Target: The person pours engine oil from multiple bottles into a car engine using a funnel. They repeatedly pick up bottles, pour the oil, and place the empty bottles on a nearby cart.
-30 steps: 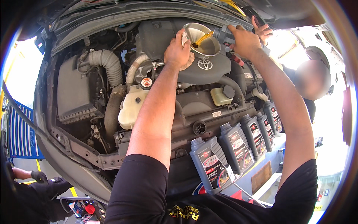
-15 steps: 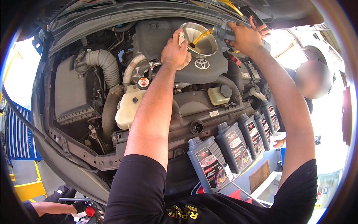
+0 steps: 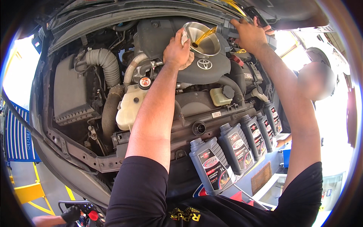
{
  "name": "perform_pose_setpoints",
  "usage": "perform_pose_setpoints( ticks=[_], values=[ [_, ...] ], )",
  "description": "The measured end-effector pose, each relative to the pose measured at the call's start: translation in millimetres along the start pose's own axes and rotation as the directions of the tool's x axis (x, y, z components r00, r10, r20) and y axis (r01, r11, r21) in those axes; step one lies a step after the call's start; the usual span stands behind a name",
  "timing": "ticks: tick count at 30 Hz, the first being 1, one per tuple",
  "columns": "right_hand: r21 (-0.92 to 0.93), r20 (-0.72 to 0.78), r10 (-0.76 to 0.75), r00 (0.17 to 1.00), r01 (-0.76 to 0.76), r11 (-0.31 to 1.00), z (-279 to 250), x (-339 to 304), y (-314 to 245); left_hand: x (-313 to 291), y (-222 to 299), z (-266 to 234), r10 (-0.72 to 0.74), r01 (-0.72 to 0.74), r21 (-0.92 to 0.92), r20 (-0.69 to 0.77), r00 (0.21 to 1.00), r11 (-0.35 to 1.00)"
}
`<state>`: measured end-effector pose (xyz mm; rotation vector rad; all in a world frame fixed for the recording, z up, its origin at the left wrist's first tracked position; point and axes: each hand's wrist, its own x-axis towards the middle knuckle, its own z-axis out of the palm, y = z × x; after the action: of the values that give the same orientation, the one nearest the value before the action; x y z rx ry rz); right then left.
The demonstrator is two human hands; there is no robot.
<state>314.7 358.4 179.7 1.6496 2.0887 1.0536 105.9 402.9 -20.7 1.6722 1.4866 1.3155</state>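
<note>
My left hand point(image 3: 177, 52) is closed on the rim of a metal funnel point(image 3: 212, 44), with a crumpled white cloth point(image 3: 188, 61) between the fingers and palm. The funnel stands over the dark engine cover point(image 3: 206, 72); its lower end is hidden. Golden oil point(image 3: 206, 34) streams down into it from the right. There, my right hand point(image 3: 251, 37) is closed around a tilted grey oil bottle point(image 3: 227, 29), mostly hidden by the hand. Beyond the knuckles, pale fingertips point(image 3: 264, 27) show beside a dark object; whose they are is unclear.
Several grey oil bottles point(image 3: 212, 164) stand in a row along the front of the engine bay. A pale coolant tank point(image 3: 128, 109) and a black air filter box point(image 3: 73, 92) lie left. Someone point(image 3: 315, 81) is at the right; another person's gloved hand point(image 3: 72, 214) is lower left.
Oil keeps flowing into the funnel, and my left hand stays on its rim. My right hand has risen slightly. At lower left, the other person's gloved hand has shifted left and slightly down.
</note>
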Motion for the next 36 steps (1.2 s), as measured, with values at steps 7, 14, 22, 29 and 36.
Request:
perform_pose_setpoints(
  ticks=[7, 14, 22, 29, 36],
  values=[
    [0.042, 0.020, 0.002, 1.000, -0.003, 0.999, -9, 4, -5, 1, -1, 1, 0.025, -0.024, 0.019, -0.010, 1.000, 1.000],
    [-0.075, -0.024, -0.044, 0.999, 0.043, 0.996, -9, 8, -11, 1, -3, 1, 0.036, -0.036, 0.039, -0.013, 0.999, 0.999],
    [-0.082, -0.031, -0.094, 0.995, 0.092, 0.992, -10, 14, -26, -1, -1, -2, 0.017, -0.017, 0.015, 0.011, 1.000, 1.000],
    [-0.139, -0.055, -0.211, 0.976, 0.202, 0.970, 0, 29, -40, 1, -6, -1, 0.060, -0.060, 0.018, -0.024, 0.998, 0.998],
    [-0.246, -0.050, -0.322, 0.946, 0.301, 0.922, 10, 41, -57, -1, -1, -1, 0.011, -0.011, 0.006, 0.028, 1.000, 1.000]
  ],
)
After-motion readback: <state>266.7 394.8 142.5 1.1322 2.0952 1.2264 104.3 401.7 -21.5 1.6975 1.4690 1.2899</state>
